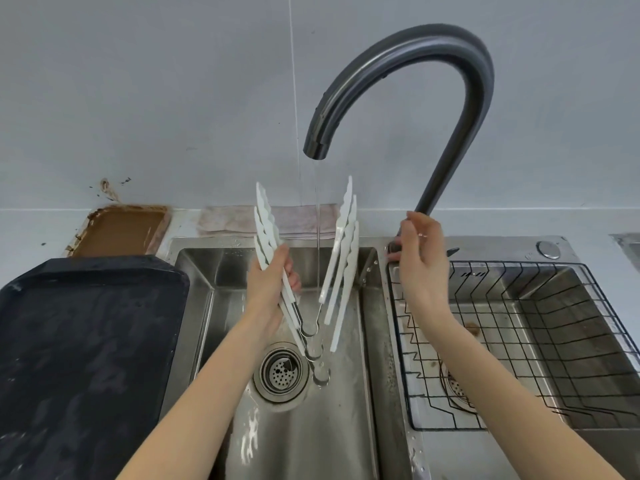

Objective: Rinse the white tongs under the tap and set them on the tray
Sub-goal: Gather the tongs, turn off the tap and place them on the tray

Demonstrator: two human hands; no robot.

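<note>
Three pairs of white tongs (341, 261) stand bunched over the left sink basin (332, 427), tips up and spread in a V, metal hinge ends down near the drain. My left hand (268, 289) grips their left arms. A thin stream of water (317, 237) falls from the dark grey tap (408, 53) between the arms. My right hand (420, 261) is at the base of the tap, fingers curled around the handle there. The dark tray (86, 341) lies on the counter left of the sink, wet.
A wire rack (554, 323) sits in the right basin. A folded pinkish cloth (301, 220) lies behind the left basin, and a brown dirty tray (121, 230) sits at the back left by the wall.
</note>
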